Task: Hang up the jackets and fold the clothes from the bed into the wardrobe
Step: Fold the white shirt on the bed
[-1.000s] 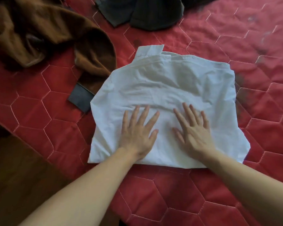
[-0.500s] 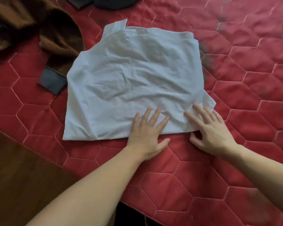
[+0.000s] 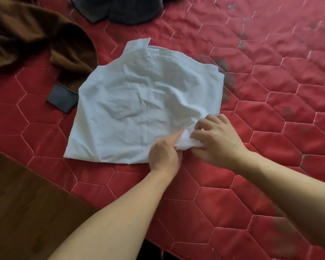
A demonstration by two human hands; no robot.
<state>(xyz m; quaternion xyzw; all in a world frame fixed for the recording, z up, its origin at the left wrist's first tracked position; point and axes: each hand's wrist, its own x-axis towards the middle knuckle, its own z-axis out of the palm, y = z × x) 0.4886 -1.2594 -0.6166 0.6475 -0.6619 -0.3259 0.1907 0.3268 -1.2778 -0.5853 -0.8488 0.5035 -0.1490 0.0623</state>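
Surface: bed with a red quilted cover stitched in hexagons (image 3: 233, 194), its near-left edge cutting diagonally against dark brown wood floor (image 3: 17, 203). Both bare forearms come in from the bottom of the view and meet at one spot.

Grip: left hand (image 3: 164, 153) and right hand (image 3: 217, 140) both have fingers curled, pinching the same bunched-up corner of the folded white cotton shirt (image 3: 148, 102). That corner is lifted into a small wad between the two hands; left thumb side presses it from the left, right fingers wrap it from above and the right. Neither hand is flat.

Left of and beyond the grip: the rest of the white shirt lies flat and creased on the cover, collar tab sticking out at its far edge.

Further left of the grip: dark grey rectangular cuff (image 3: 62, 100), just beside the shirt's left edge, attached to a brown fleecy jacket (image 3: 36, 40) heaped at the far left.

Farthest from the grip, straight up the bed: dark grey checked garment (image 3: 120, 10), partly out of view, apart from the shirt.
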